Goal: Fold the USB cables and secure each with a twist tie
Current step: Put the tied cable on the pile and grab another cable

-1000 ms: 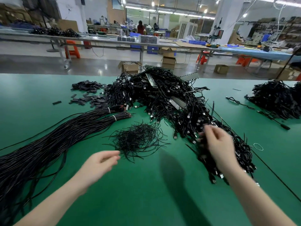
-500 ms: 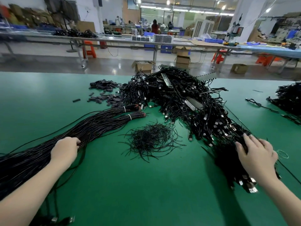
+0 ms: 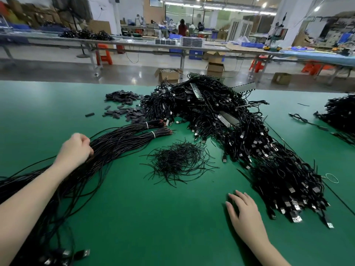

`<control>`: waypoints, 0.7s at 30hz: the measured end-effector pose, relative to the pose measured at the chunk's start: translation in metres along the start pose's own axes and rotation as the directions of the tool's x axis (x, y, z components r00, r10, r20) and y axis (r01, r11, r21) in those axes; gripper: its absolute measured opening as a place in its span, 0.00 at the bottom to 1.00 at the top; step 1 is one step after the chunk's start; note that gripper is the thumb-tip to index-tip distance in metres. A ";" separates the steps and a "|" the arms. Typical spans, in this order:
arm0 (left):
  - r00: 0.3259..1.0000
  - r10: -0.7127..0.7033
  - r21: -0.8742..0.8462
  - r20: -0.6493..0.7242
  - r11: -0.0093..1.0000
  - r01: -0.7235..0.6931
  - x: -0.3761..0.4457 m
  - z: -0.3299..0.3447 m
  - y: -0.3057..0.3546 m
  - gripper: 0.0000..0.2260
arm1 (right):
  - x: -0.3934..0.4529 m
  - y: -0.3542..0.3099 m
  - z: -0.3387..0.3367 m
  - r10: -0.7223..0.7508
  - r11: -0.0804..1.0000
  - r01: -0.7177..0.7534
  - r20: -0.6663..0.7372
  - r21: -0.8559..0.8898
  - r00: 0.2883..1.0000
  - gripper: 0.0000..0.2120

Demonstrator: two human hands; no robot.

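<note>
A long bundle of straight black USB cables (image 3: pixel 123 143) runs from the lower left toward the centre of the green table, bound by white ties near its far end. My left hand (image 3: pixel 75 147) has its fingers curled into the bundle and grips cables there. A loose heap of black twist ties (image 3: pixel 178 160) lies in the middle. A big pile of folded black USB cables (image 3: pixel 249 143) stretches from the centre back down to the right. My right hand (image 3: pixel 243 210) lies flat on the table with straight fingers, just left of that pile's near end, holding nothing.
Small dark flat pieces (image 3: pixel 124 110) lie scattered at the back left. Another black cable pile (image 3: pixel 340 114) sits at the far right, with a loose cable (image 3: pixel 307 121) beside it. A thin ring (image 3: pixel 332 178) lies right of the big pile. Workbenches and boxes stand beyond the table edge.
My right hand left the folded-cable pile and came down to the left onto bare table. My left hand moved onto the straight bundle and gripped it.
</note>
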State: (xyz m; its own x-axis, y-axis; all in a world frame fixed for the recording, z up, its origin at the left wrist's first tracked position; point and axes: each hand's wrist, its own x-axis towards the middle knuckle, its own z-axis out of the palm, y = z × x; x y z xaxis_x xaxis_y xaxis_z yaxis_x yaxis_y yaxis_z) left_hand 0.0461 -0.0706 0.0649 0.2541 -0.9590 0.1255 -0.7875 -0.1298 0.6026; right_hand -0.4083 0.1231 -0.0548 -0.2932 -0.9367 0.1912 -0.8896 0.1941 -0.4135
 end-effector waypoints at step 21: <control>0.587 0.380 -0.301 -0.715 0.591 -0.748 -0.051 -0.080 0.103 0.06 | 0.007 -0.045 -0.028 0.022 0.969 -0.026 0.018 0.247 1.000 0.21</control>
State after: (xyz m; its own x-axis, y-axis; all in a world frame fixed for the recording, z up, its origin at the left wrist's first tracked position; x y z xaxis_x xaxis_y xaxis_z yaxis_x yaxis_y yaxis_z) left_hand -0.0027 -0.0151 0.1839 0.2511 -0.4325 0.8660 -0.4869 0.7168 0.4992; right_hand -0.3803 0.1157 -0.0102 -0.3062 -0.9374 0.1659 -0.7676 0.1401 -0.6254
